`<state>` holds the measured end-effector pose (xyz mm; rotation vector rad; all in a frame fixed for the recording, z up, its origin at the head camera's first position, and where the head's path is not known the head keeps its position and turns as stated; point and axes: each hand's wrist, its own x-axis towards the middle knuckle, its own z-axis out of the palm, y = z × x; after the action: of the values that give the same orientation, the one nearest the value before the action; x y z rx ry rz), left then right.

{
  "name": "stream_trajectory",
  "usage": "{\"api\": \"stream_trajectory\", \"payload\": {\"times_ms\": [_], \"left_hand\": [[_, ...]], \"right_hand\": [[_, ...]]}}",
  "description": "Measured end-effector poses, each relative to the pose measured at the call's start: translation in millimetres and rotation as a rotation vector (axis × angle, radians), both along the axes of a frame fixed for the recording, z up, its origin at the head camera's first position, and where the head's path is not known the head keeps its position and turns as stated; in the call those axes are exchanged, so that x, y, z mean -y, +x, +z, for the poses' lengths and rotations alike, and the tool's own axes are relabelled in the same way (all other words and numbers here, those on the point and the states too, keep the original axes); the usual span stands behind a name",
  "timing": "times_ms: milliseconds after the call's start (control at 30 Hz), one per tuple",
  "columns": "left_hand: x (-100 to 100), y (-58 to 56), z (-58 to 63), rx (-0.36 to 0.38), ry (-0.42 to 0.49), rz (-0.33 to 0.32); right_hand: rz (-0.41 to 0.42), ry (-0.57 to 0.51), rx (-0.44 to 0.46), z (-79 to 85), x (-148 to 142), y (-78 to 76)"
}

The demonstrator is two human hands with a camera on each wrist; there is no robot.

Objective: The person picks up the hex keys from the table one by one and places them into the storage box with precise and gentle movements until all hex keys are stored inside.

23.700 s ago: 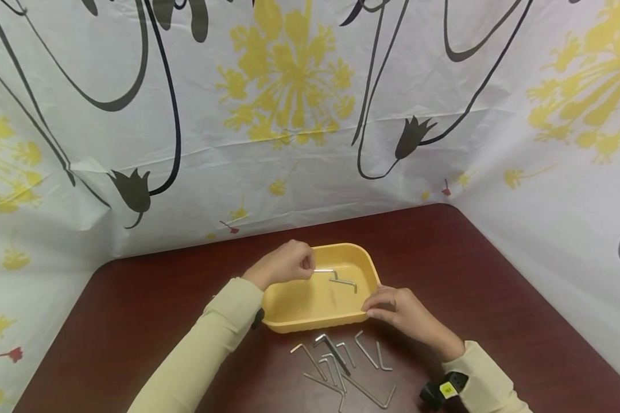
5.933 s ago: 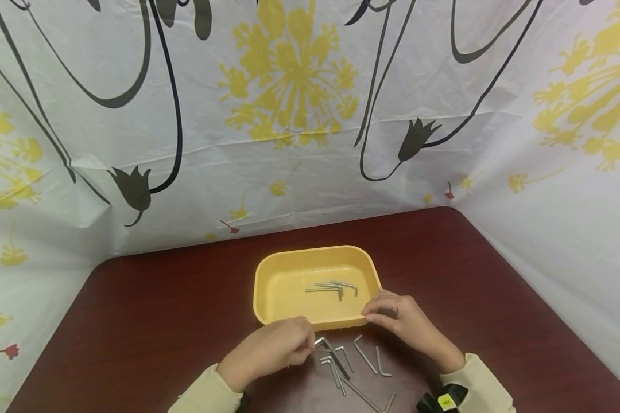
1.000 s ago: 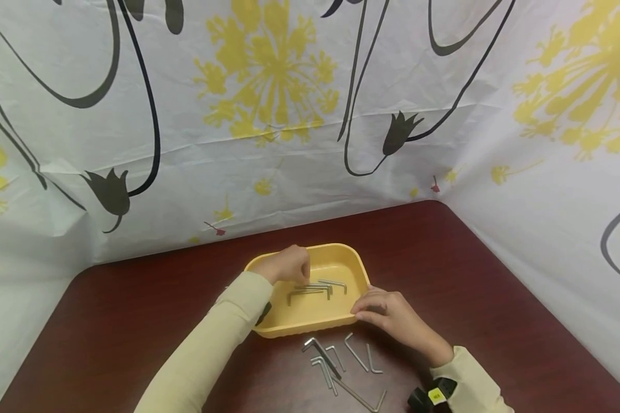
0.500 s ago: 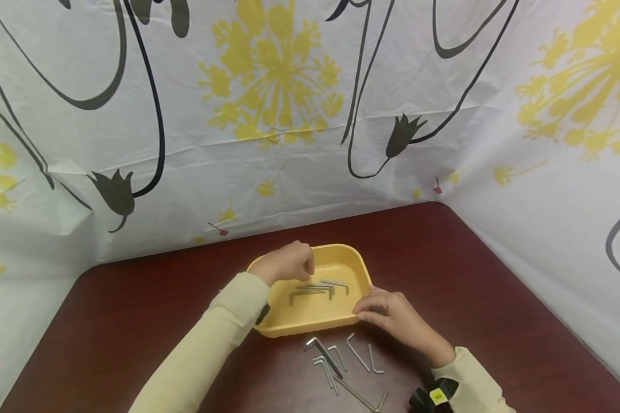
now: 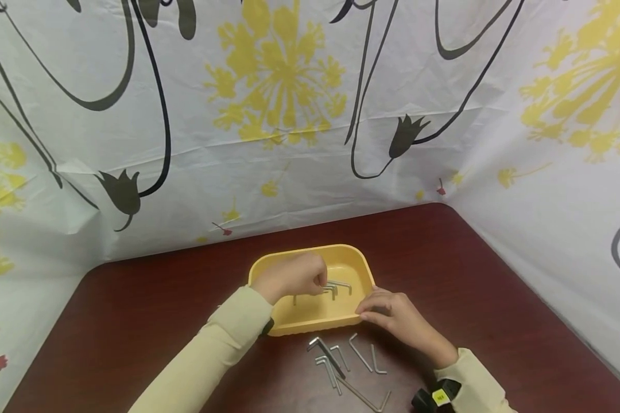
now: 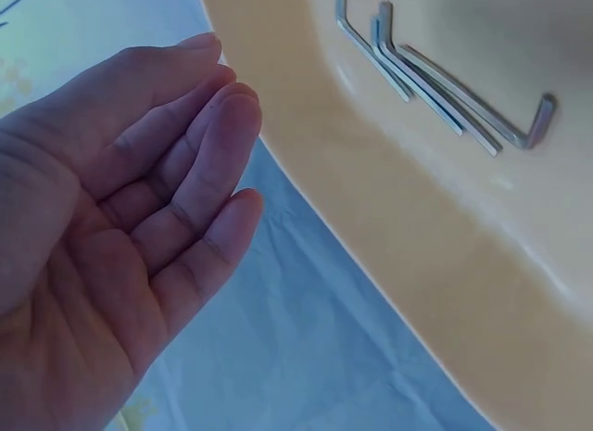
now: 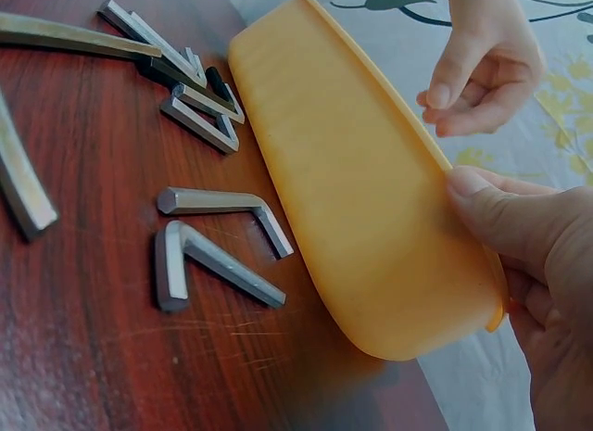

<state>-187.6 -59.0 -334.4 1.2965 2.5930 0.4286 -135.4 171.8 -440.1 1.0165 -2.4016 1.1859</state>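
My left hand point(image 5: 295, 276) hovers over the yellow plastic tray point(image 5: 310, 312) with nothing in it; its fingers point(image 6: 218, 139) are loosely bent in the left wrist view. Below that hand, several L-shaped hex keys point(image 6: 463, 95) lie side by side on the tray's floor, partly hidden by it in the head view. At the tray's near right corner, my right hand point(image 5: 405, 320) pinches the rim, with the thumb point(image 7: 491, 204) on the outer wall in the right wrist view. More hex keys point(image 5: 360, 351) of different sizes lie on the table just in front of the tray.
The dark red-brown table point(image 5: 186, 298) carries the tray near its middle. A white floral cloth point(image 5: 227, 172) hangs behind and beside it. A large dark hex key point(image 5: 330, 358) overlaps smaller ones in the pile. A black wrist camera point(image 5: 436, 396) sits on the right wrist.
Over the last half second my left hand has moved slightly right and nearer over the tray. Since the earliest frame, the tray holds more hex keys and the table fewer. The right hand stays put.
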Motion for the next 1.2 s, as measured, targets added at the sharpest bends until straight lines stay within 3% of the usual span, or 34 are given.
{"api": "stream_trajectory", "payload": {"times_ms": [200, 533, 733, 1200], "left_hand": [[1.3, 15.6, 0.1, -0.014, -0.029, 0.019], [9.9, 30.0, -11.6, -0.004, -0.016, 0.035], [14.3, 37.9, -15.7, -0.036, -0.01, 0.042], [15.3, 71.5, -21.7, -0.118, -0.024, 0.01]], "right_hand": [[0.005, -0.004, -0.008, -0.1, -0.2, -0.7], [0.007, -0.016, -0.015, -1.1, -0.5, 1.4], [0.002, -0.021, -0.021, -0.2, 0.8, 0.6], [-0.009, -0.011, 0.001, -0.6, 1.3, 1.4]]}}
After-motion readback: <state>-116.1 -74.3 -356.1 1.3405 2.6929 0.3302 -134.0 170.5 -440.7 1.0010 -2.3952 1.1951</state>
